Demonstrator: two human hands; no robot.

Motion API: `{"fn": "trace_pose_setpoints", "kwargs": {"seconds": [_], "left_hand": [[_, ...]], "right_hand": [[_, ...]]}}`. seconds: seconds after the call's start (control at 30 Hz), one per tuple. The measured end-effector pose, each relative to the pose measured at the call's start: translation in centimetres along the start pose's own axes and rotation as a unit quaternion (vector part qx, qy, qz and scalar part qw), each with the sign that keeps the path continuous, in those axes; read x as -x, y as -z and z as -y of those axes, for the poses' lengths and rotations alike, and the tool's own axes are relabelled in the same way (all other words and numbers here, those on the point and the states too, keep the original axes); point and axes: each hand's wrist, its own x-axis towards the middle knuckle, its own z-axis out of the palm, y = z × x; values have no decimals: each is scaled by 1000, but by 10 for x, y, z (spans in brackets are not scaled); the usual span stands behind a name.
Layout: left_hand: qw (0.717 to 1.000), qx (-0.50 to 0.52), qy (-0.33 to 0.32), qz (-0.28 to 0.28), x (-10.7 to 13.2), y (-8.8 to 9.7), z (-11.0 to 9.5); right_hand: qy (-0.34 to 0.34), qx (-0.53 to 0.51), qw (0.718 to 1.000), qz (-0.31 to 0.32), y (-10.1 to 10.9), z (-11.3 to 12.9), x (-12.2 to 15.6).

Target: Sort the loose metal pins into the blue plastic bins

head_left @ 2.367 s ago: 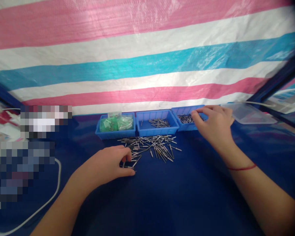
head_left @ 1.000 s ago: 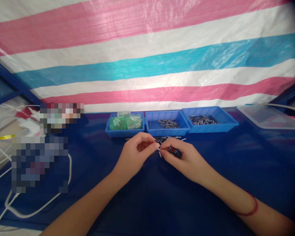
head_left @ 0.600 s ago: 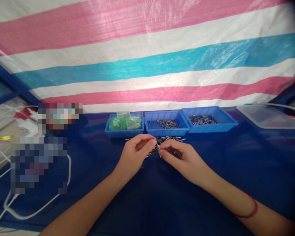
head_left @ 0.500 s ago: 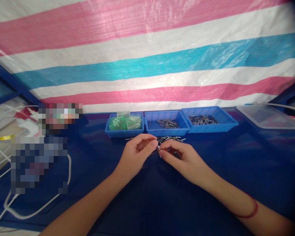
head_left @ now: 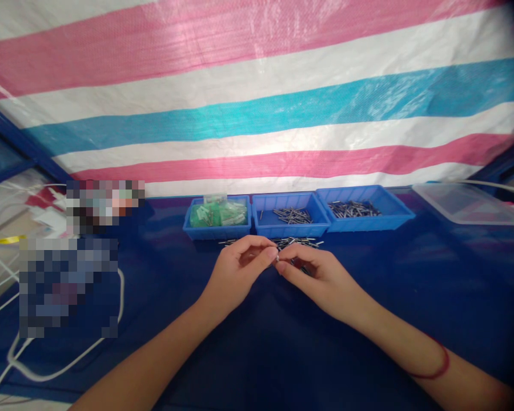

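My left hand (head_left: 236, 273) and my right hand (head_left: 314, 277) meet fingertip to fingertip above the dark blue table (head_left: 282, 354). Both are pinched on a small metal pin (head_left: 277, 258) held between them. A loose pile of metal pins (head_left: 297, 244) lies on the table just behind my fingers, partly hidden by them. A red string circles my right wrist.
Three blue bins stand in a row at the back: the left bin (head_left: 216, 218) holds green packets, the middle bin (head_left: 290, 216) and right bin (head_left: 364, 209) hold metal pins. A clear plastic lid (head_left: 466, 204) lies far right. White cables (head_left: 60, 365) trail at the left. A striped tarp hangs behind.
2.4 s ago my right hand was at the right bin and my left lay on the pile. Both have come together at the middle. Over the last second they rose slightly.
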Motion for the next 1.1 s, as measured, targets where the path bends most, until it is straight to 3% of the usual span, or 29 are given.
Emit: {"fn": "trace_pose_setpoints", "kwargs": {"seconds": [0.2, 0.43, 0.6, 0.67, 0.77, 0.9, 1.0, 1.1], "left_hand": [[1000, -10, 7, -7, -2, 2, 1], [998, -45, 13, 31, -2, 2, 3], [974, -199, -17, 110, 1, 3, -6], [947, -293, -47, 121, 1, 8, -12], [893, -414, -91, 151, 0, 22, -19], [842, -482, -57, 234, -1, 38, -24], [826, -497, -28, 263, 0, 43, -23], [823, -494, -23, 278, 1, 42, -20]], "right_hand": [[20, -1, 997, -69, 2, -3, 0], [49, 26, 992, -111, 8, 2, 0], [103, 97, 986, -90, 16, 6, 0], [99, 124, 979, -128, 26, 2, -4], [55, 176, 953, -240, 53, -10, -12], [-6, 250, 895, -370, 94, -30, -22], [-46, 378, 856, -351, 111, -45, -25], [-71, 440, 833, -328, 110, -54, -28]]}}
